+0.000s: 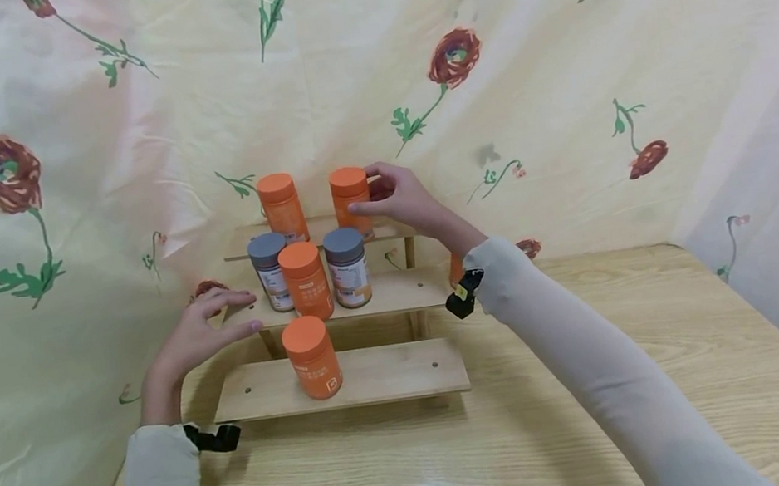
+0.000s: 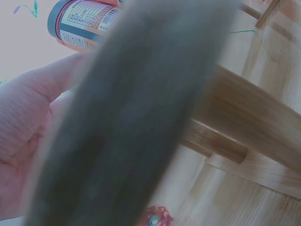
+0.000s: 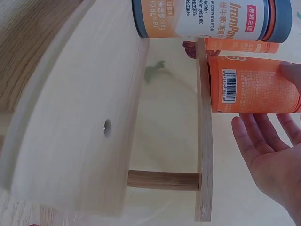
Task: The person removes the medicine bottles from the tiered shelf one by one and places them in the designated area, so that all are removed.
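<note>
My right hand (image 1: 407, 194) holds an orange jar (image 1: 348, 186) at the right part of the top shelf (image 1: 391, 230). In the right wrist view its thumb overlaps the jar's orange side (image 3: 263, 89), while the fingers lie along the opposite side. My left hand (image 1: 199, 334) hovers at the left end of the middle shelf (image 1: 400, 292), fingers extended and nothing in them. Nearest to it stands a grey-lidded jar (image 1: 275, 285) with a white label. An orange jar (image 1: 307, 285) and a second grey-lidded jar (image 1: 349, 274) stand beside that one.
Another orange jar (image 1: 284, 212) stands on the top shelf's left. One more orange jar (image 1: 313, 363) occupies the bottom shelf (image 1: 393, 368). An orange object (image 1: 455, 269) is mostly hidden behind my right wrist. The stepped wooden rack stands on a wood-grain table (image 1: 363, 474) against flowered cloth (image 1: 547, 85).
</note>
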The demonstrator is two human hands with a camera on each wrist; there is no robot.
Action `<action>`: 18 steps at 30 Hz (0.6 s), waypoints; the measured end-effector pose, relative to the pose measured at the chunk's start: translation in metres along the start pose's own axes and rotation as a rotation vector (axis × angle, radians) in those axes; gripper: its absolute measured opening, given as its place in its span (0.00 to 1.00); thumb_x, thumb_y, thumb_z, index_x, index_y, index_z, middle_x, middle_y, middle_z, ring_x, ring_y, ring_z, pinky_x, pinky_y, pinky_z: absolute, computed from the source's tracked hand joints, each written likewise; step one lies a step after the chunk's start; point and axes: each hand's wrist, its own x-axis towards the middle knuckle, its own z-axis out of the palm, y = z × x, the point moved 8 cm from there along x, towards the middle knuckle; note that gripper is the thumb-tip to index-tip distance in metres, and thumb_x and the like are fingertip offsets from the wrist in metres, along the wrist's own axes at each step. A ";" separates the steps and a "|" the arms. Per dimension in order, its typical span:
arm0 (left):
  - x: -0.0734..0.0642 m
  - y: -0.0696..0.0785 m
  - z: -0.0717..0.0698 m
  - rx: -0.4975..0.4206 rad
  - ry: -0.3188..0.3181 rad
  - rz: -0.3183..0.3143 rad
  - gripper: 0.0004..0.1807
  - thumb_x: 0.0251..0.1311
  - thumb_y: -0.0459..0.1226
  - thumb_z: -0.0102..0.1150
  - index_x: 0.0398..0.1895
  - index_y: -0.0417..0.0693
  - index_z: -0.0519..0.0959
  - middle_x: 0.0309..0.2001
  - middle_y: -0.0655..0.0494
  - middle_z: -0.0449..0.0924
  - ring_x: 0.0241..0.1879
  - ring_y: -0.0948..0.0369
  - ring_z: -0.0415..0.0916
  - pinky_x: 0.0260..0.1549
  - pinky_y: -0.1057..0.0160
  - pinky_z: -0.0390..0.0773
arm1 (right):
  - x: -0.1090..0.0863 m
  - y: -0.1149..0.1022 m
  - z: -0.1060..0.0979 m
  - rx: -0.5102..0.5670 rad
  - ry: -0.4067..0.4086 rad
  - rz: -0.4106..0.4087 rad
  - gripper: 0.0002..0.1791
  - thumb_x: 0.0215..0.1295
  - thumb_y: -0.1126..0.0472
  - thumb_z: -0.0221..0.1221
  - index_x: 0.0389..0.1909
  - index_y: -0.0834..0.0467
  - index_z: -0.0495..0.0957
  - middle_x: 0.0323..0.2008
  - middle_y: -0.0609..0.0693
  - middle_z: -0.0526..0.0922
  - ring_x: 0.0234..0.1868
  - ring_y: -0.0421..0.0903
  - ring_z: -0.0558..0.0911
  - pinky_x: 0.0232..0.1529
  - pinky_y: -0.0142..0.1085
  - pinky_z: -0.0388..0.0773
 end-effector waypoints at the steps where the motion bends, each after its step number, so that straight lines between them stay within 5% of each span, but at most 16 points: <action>1: 0.000 0.000 0.000 -0.003 -0.002 -0.007 0.29 0.62 0.50 0.71 0.63 0.48 0.80 0.65 0.44 0.75 0.67 0.44 0.68 0.66 0.31 0.65 | -0.001 0.000 -0.001 -0.001 0.003 -0.002 0.28 0.63 0.58 0.71 0.63 0.55 0.75 0.55 0.56 0.84 0.54 0.50 0.83 0.57 0.43 0.81; 9: -0.001 -0.002 0.000 -0.007 -0.006 -0.029 0.30 0.62 0.50 0.70 0.64 0.47 0.79 0.66 0.43 0.75 0.69 0.42 0.66 0.67 0.30 0.63 | -0.009 0.002 -0.010 -0.008 0.029 -0.007 0.28 0.62 0.57 0.71 0.62 0.54 0.75 0.53 0.55 0.84 0.51 0.50 0.83 0.56 0.42 0.81; 18: 0.002 -0.001 0.001 0.012 0.013 0.028 0.28 0.61 0.48 0.72 0.61 0.46 0.80 0.63 0.43 0.77 0.63 0.46 0.70 0.63 0.34 0.69 | -0.020 0.002 -0.018 0.000 0.044 -0.024 0.28 0.61 0.58 0.72 0.62 0.54 0.76 0.53 0.56 0.84 0.51 0.50 0.83 0.56 0.43 0.81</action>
